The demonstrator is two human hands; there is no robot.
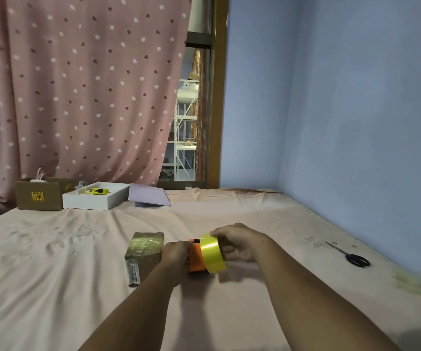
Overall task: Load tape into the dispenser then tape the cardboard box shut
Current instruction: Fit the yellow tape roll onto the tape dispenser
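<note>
Two forearms reaching out over the bed [229,300], left hand [176,252] clamped on the orange dispenser [196,259], right hand [239,245] pinching the yellow tape roll [212,252] on edge at its right flank, axis sideways toward the dispenser, cardboard box [145,252] just left.

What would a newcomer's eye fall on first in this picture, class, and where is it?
The shiny yellow roll of tape at centre, held by the right hand against the orange tape dispenser, which the left hand steadies. Just left of them sits the small tape-wrapped brown cardboard box. Black-handled scissors lie far right on the pink bedsheet.
</note>
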